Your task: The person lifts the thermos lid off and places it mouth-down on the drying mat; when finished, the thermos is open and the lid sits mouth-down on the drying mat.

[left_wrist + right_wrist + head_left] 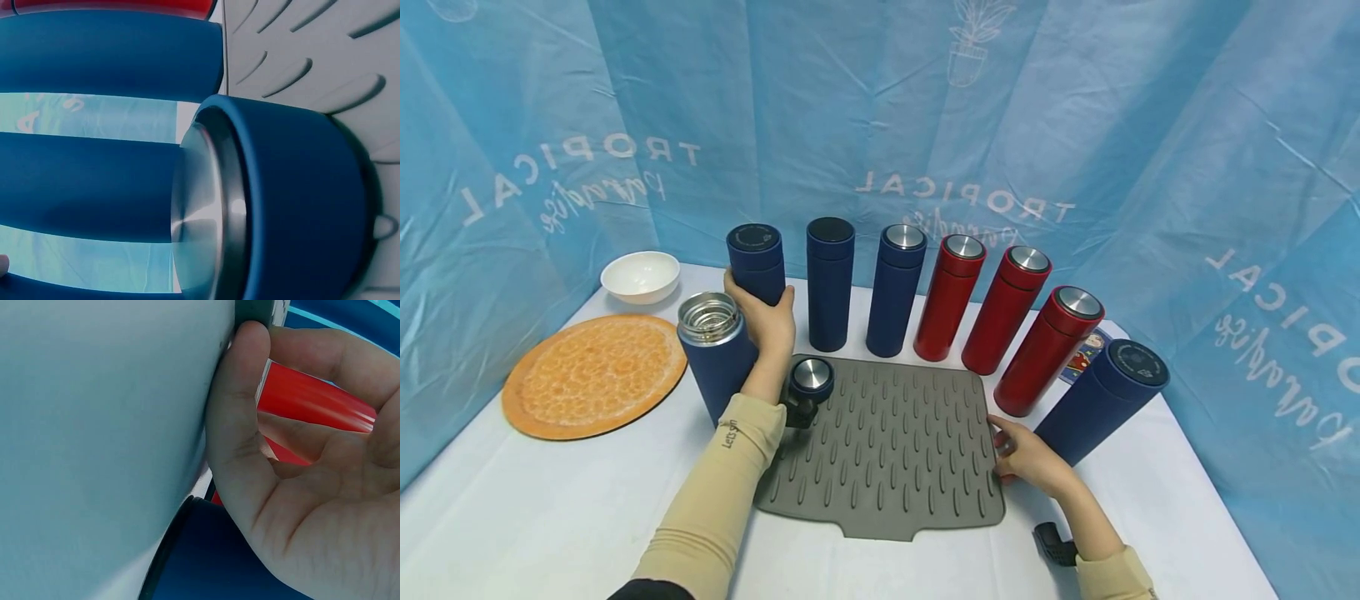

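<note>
My left hand (769, 323) grips a dark blue thermos flask (756, 271) with a black display top; the hand hides its lower part. Only a fingertip (4, 264) of that hand enters the left wrist view. Nearer me, a lidless blue thermos (718, 367) shows its steel neck. A blue lid with a steel top (812, 377) rests at the back left corner of a grey ridged mat (880, 450), close to my left wrist. My right hand (1033, 458) pinches the mat's right edge between thumb (240, 406) and forefinger (331, 356).
Two blue thermoses (830, 287) (895, 292) and three red ones (950, 300) (1006, 312) (1048, 354) stand behind the mat. Another blue thermos (1101, 404) stands beside my right hand, near a colourful card (1084, 356). Leftward are a round orange mat (595, 375) and white bowl (641, 277).
</note>
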Motion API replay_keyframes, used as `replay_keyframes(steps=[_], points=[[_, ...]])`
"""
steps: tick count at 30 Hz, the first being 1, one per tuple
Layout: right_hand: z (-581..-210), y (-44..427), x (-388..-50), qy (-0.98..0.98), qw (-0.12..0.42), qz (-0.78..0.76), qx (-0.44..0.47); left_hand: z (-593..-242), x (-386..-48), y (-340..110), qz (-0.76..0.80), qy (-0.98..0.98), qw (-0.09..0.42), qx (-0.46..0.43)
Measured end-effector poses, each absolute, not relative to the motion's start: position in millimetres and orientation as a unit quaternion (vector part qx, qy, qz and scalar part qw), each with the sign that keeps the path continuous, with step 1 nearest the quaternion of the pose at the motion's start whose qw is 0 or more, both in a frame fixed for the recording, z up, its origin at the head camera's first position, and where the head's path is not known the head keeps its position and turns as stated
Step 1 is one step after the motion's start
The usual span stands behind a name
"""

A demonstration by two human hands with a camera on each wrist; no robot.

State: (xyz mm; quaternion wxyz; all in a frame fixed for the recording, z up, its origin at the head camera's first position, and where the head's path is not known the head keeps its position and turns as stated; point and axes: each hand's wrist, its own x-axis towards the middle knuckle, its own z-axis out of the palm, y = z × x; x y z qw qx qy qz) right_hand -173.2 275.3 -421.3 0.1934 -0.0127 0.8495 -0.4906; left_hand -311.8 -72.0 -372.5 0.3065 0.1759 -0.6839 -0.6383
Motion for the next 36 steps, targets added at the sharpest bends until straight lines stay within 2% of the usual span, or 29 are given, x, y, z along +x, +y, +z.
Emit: replay_keyframes(steps=[16,27,36], points=[[-422.7,276.1,-173.5,0.85,0.193,-0.491,-0.016,-373.7,-305.3,-66.4,-0.624,-0.687,0.329,0.174],[-422.4,276.0,-174.5,0.852,0.191,-0.487,-0.024,-362.8,-302.4,-61.1,-0.604,-0.688,0.374,0.151],[-423.6,276.5,-174.1,0.852,0.192,-0.487,-0.026,-350.8,-293.9,-57.7,-0.593,-0.702,0.373,0.127]])
